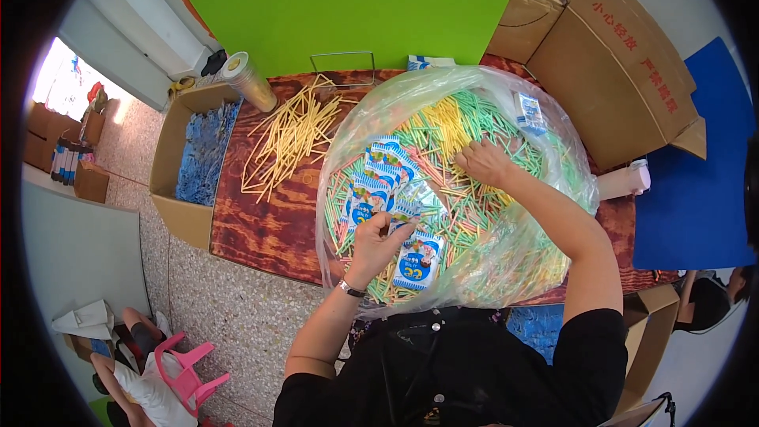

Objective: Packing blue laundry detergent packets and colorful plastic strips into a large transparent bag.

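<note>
A large clear plastic bag [379,100] lies spread on the table, full of thin green, pink and yellow sticks [443,130]. My left hand [378,243], with a watch at the wrist, pinches a small blue-and-white packet [409,208] over the bag's near left part. More packets of the same kind [368,198] lie overlapped on the sticks beside it, and one packet [417,261] rests just right of that hand. My right hand [484,164] reaches into the sticks at the middle, its fingers curled down; what they grip is hidden.
Loose yellow sticks [292,138] lie on the red-brown table [257,229] at left, near a stack of cups [249,83]. A cardboard box of blue wrappers [170,162] adjoins the left edge. An open carton [609,71] stands far right, a pink-lidded container [623,182] below it.
</note>
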{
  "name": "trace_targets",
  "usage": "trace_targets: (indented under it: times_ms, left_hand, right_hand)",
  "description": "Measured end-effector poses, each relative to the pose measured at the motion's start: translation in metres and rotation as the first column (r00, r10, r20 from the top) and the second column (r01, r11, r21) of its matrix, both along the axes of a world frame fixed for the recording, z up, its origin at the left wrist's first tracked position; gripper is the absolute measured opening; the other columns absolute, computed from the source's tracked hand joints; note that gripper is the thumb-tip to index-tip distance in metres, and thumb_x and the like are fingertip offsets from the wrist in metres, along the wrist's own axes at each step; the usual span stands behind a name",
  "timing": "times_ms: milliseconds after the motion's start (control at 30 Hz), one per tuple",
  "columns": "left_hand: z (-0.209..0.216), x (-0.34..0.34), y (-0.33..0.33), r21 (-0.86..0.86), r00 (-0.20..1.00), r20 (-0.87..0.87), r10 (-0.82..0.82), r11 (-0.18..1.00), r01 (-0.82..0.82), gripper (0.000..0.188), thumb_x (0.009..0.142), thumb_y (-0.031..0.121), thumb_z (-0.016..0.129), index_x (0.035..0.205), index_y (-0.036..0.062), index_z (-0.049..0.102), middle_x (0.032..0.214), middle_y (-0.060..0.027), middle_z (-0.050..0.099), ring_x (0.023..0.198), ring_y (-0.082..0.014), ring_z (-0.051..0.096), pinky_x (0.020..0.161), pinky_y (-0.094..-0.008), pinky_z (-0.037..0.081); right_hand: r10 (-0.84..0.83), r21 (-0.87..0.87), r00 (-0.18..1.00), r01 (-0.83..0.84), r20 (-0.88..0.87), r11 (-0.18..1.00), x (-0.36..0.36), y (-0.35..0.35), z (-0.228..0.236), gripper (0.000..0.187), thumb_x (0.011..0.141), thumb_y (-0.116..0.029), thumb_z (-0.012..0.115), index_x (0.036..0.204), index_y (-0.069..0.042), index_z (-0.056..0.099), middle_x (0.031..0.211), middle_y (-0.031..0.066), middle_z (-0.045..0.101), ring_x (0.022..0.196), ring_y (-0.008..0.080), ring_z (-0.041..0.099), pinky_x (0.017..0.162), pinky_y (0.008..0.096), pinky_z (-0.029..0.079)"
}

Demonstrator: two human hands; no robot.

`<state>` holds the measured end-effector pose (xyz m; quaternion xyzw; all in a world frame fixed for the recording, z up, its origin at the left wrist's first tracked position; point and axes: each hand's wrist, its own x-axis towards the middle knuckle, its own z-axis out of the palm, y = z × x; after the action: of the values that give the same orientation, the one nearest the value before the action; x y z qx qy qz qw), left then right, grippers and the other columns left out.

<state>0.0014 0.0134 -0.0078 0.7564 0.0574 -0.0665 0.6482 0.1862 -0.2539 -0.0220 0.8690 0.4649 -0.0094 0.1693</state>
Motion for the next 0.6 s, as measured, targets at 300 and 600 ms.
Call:
trace_targets:
  times_ms: [300, 600]
  left_hand:
    - [-0.002, 0.003, -0.007, -0.105, 0.98, 0.164, 0.111, 0.99, -0.095, 0.041, 0.08, 0.019, 0.078, 0.062, 0.0045, 0.044, 0.059, 0.006, 0.033, 0.056, -0.0044, 0.028, 0.047, -0.0254, 0.023]
    - [0.001, 0.001, -0.002, -0.046, 0.998, 0.058, 0.008, 0.999, -0.005, 0.013, 0.086, 0.006, 0.07, 0.097, 0.0, 0.068, 0.088, -0.0002, 0.069, 0.078, -0.0034, 0.06, 0.068, -0.0194, 0.048]
  right_hand:
    - [-0.052, 0.117, 0.986, 0.071, -0.157, 0.991, 0.009, -0.011, 0.02, 0.013, 0.085, -0.019, 0.054, 0.094, -0.011, 0.057, 0.096, 0.0082, 0.064, 0.103, 0.0264, 0.057, 0.086, 0.045, 0.042]
    - [-0.331, 0.006, 0.775, 0.397, -0.538, 0.918, 0.03, -0.051, 0.073, 0.024, 0.094, -0.018, 0.046, 0.112, -0.002, 0.048, 0.093, 0.0274, 0.064, 0.09, 0.0448, 0.061, 0.078, 0.0533, 0.046]
